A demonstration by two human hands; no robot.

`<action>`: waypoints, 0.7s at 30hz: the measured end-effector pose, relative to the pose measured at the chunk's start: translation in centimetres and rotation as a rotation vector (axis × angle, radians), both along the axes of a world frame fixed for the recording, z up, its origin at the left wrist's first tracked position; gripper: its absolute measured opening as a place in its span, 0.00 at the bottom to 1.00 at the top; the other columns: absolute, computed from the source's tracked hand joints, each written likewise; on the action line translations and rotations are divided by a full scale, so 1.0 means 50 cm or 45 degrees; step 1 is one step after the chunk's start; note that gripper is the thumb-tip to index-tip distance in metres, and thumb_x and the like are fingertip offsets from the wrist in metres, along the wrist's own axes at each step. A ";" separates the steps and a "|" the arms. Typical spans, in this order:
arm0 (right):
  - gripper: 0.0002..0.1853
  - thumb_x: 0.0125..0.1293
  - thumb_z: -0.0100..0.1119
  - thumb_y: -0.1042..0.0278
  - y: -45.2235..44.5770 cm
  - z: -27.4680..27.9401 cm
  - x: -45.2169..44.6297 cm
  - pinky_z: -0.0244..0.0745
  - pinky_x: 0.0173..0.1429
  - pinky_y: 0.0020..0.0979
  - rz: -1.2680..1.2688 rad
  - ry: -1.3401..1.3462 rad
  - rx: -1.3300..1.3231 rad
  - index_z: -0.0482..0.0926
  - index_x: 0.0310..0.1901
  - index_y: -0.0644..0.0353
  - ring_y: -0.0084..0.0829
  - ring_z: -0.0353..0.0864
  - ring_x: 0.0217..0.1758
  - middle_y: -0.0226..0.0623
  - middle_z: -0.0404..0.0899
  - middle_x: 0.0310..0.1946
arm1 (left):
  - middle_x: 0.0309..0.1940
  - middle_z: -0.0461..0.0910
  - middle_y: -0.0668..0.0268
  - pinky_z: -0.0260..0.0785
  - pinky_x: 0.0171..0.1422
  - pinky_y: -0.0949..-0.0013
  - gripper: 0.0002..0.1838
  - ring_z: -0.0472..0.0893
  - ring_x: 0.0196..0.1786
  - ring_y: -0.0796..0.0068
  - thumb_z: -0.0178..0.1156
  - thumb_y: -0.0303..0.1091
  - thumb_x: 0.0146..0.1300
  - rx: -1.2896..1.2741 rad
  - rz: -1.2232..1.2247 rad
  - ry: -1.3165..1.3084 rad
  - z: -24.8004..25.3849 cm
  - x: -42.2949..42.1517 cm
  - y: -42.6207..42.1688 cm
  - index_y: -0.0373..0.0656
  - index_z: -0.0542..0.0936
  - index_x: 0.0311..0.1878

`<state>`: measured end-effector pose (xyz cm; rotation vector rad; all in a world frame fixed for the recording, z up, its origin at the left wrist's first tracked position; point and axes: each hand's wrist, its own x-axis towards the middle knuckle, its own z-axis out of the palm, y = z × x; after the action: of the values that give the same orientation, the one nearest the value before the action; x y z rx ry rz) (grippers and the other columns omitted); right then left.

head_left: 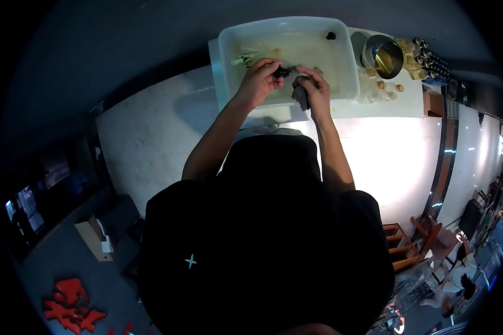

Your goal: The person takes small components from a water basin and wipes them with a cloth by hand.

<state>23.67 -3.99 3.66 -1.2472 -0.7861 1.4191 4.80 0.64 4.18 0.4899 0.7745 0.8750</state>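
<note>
My left hand [259, 82] is closed on a small black object [281, 72], whose kind I cannot make out. Bunched in my right hand [318, 94] is a dark grey cloth [300, 95], which hangs down toward me. Both hands are close together over the near side of a large whitish plastic tub [288, 20]. Pale green and white scraps [255, 58] lie in the tub to the left, behind my left hand. Another small black piece [331, 36] is in its far right corner.
Right of the tub stand a round metal pot [387, 56], several small glass jars [381, 95] with golden tops, and dark-capped bottles [430, 62]. A cardboard box [94, 240] and red shapes [70, 304] lie lower left. Another person [461, 276] is at lower right.
</note>
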 end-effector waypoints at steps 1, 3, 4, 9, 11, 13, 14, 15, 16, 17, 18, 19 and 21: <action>0.11 0.65 0.67 0.73 -0.001 0.006 -0.008 0.75 0.41 0.23 -0.052 -0.076 0.070 0.86 0.48 0.63 0.20 0.81 0.34 0.32 0.85 0.34 | 0.40 0.79 0.64 0.75 0.49 0.65 0.09 0.80 0.39 0.71 0.57 0.33 0.75 0.012 -0.007 -0.001 0.003 0.000 0.000 0.40 0.78 0.52; 0.10 0.64 0.69 0.71 -0.007 0.025 -0.012 0.76 0.41 0.23 -0.044 -0.213 0.067 0.86 0.46 0.64 0.20 0.82 0.35 0.32 0.86 0.34 | 0.40 0.80 0.64 0.76 0.49 0.64 0.09 0.81 0.40 0.71 0.58 0.33 0.75 0.038 -0.028 -0.005 0.006 0.003 -0.001 0.40 0.79 0.51; 0.10 0.63 0.70 0.70 -0.009 0.029 -0.011 0.76 0.41 0.22 -0.040 -0.282 0.068 0.87 0.44 0.65 0.19 0.82 0.36 0.32 0.86 0.33 | 0.40 0.80 0.63 0.76 0.50 0.64 0.09 0.81 0.41 0.72 0.58 0.33 0.75 0.044 -0.045 0.002 0.005 0.004 0.001 0.40 0.79 0.52; 0.11 0.63 0.71 0.68 -0.012 0.034 -0.017 0.77 0.43 0.23 -0.062 -0.386 0.080 0.87 0.44 0.66 0.19 0.83 0.34 0.33 0.87 0.32 | 0.44 0.82 0.63 0.78 0.53 0.65 0.11 0.82 0.44 0.72 0.59 0.33 0.74 0.086 -0.112 0.075 0.004 0.004 0.004 0.38 0.79 0.54; 0.12 0.63 0.71 0.68 -0.016 0.035 -0.019 0.77 0.42 0.23 -0.086 -0.396 0.098 0.87 0.44 0.66 0.20 0.83 0.34 0.33 0.87 0.31 | 0.45 0.82 0.62 0.78 0.54 0.65 0.13 0.83 0.44 0.72 0.60 0.33 0.73 0.076 -0.142 0.069 -0.003 0.000 0.006 0.36 0.79 0.54; 0.11 0.63 0.71 0.67 -0.013 0.030 -0.019 0.77 0.42 0.24 -0.094 -0.379 0.097 0.87 0.43 0.65 0.20 0.83 0.33 0.34 0.87 0.30 | 0.46 0.82 0.62 0.78 0.54 0.65 0.13 0.83 0.45 0.72 0.60 0.33 0.73 0.077 -0.170 0.093 0.003 -0.003 0.013 0.35 0.80 0.55; 0.11 0.62 0.70 0.67 -0.012 0.025 -0.018 0.77 0.42 0.25 -0.087 -0.440 0.089 0.87 0.43 0.64 0.21 0.83 0.33 0.34 0.87 0.30 | 0.46 0.82 0.62 0.78 0.54 0.65 0.14 0.83 0.45 0.72 0.61 0.33 0.72 0.079 -0.182 0.120 0.008 -0.004 0.014 0.35 0.80 0.55; 0.11 0.61 0.70 0.67 -0.010 0.018 -0.016 0.78 0.41 0.26 -0.078 -0.501 0.082 0.87 0.42 0.64 0.21 0.83 0.33 0.35 0.87 0.30 | 0.46 0.82 0.62 0.78 0.53 0.65 0.14 0.83 0.45 0.72 0.61 0.33 0.72 0.081 -0.192 0.147 0.014 -0.005 0.014 0.35 0.80 0.55; 0.11 0.60 0.70 0.66 -0.007 0.013 -0.017 0.78 0.41 0.26 -0.070 -0.563 0.075 0.88 0.41 0.63 0.21 0.84 0.33 0.35 0.87 0.30 | 0.47 0.82 0.62 0.78 0.53 0.65 0.14 0.83 0.45 0.72 0.61 0.33 0.72 0.082 -0.192 0.154 0.017 -0.006 0.015 0.34 0.80 0.55; 0.11 0.59 0.70 0.66 -0.004 0.009 -0.020 0.78 0.41 0.26 -0.080 -0.605 0.069 0.87 0.41 0.63 0.21 0.84 0.32 0.35 0.87 0.29 | 0.47 0.82 0.62 0.78 0.53 0.65 0.15 0.83 0.45 0.72 0.62 0.33 0.72 0.081 -0.193 0.160 0.018 -0.007 0.015 0.34 0.80 0.55; 0.11 0.58 0.70 0.66 -0.003 0.009 -0.024 0.78 0.41 0.27 -0.089 -0.648 0.060 0.87 0.40 0.62 0.21 0.83 0.32 0.36 0.86 0.29 | 0.47 0.82 0.62 0.78 0.53 0.65 0.15 0.83 0.44 0.71 0.62 0.34 0.72 0.076 -0.195 0.166 0.017 -0.008 0.016 0.34 0.80 0.55; 0.10 0.57 0.69 0.66 -0.001 0.010 -0.027 0.78 0.41 0.27 -0.099 -0.692 0.050 0.87 0.39 0.62 0.22 0.83 0.32 0.36 0.86 0.28 | 0.47 0.82 0.62 0.78 0.53 0.65 0.15 0.82 0.44 0.71 0.62 0.34 0.72 0.038 -0.189 0.128 0.013 -0.010 0.018 0.34 0.80 0.55; 0.10 0.56 0.69 0.67 0.001 0.027 -0.031 0.78 0.41 0.27 -0.103 -0.766 0.111 0.87 0.38 0.62 0.22 0.83 0.31 0.36 0.85 0.28 | 0.46 0.82 0.62 0.79 0.53 0.66 0.15 0.82 0.44 0.71 0.61 0.34 0.72 -0.039 -0.180 0.052 0.008 -0.013 0.022 0.35 0.80 0.55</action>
<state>22.11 -3.94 5.03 -1.6405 -1.1685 0.9306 4.18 1.73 4.59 0.5301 0.7796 0.7232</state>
